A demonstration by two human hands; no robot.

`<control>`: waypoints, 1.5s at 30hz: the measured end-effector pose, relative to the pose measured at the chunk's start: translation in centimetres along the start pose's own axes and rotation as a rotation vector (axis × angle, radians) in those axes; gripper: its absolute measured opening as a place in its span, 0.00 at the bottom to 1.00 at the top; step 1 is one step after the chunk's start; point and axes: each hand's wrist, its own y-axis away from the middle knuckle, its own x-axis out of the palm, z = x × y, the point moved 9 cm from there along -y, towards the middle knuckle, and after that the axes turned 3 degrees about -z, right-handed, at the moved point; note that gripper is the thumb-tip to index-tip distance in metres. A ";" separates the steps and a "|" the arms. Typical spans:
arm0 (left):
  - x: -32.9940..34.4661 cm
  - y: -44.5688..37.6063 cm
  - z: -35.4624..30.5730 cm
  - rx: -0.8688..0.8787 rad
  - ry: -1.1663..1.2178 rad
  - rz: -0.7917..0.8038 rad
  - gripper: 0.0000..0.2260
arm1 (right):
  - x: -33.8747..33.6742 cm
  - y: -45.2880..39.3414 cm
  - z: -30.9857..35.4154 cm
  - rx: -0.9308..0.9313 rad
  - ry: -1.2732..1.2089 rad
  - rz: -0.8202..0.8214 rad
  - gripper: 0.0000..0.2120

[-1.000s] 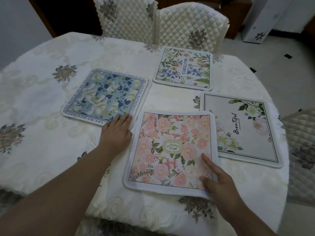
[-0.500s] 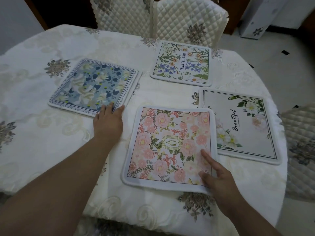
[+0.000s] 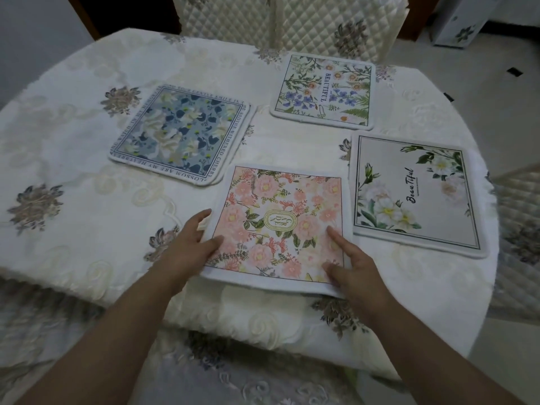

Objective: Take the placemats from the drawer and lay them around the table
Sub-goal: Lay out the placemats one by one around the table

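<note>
Where the embroidered cream tablecloth drapes over the round table, four square, soft-edged placemats with rounded corners lie flat. Farthest left sits the blue floral placemat, bordered with printed lettering. The left hand grips the left edge of the pink floral placemat, thumb on top and fingers tucked beneath the raised white border. This mat lies nearest the person, its near edge reaching the table edge. Beyond it lies the botanical placemat, marked "BEAUTIFUL". The right hand rests on the pink mat's near right corner, index finger extended flat, thumb pressing the surface. Farthest right lies the white rose placemat. Two quilted chair backs stand behind.
</note>
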 end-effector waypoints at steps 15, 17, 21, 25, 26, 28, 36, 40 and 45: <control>-0.1 2.0 0.6 0.346 -0.569 -0.162 0.20 | -0.2 0.9 -1.7 -0.094 0.814 -0.013 0.40; -0.2 1.8 0.8 0.341 -0.579 -0.163 0.20 | -0.1 1.0 -1.9 -0.081 0.855 0.022 0.40; -0.7 1.2 1.7 0.287 -0.582 -0.134 0.22 | 0.6 1.4 -2.1 -0.075 0.891 0.087 0.39; -1.0 1.4 1.6 0.319 -0.627 -0.146 0.22 | 0.8 2.2 -2.6 -0.093 0.882 0.123 0.39; -1.0 1.4 1.6 0.335 -0.630 -0.143 0.22 | 0.8 2.4 -2.8 -0.107 0.889 0.131 0.40; -0.9 1.4 1.5 0.380 -0.652 -0.132 0.22 | 0.8 2.8 -3.1 -0.131 0.915 0.137 0.40; -0.7 1.0 2.0 0.442 -0.747 -0.148 0.21 | 0.9 2.6 -1.9 -0.065 0.935 0.140 0.37; -0.4 1.1 2.0 0.407 -0.743 -0.153 0.20 | 0.9 2.9 -1.4 -0.071 0.900 0.137 0.33; 0.6 2.6 0.6 0.456 -1.061 -0.341 0.25 | 0.4 2.6 -0.4 -0.207 1.247 0.008 0.25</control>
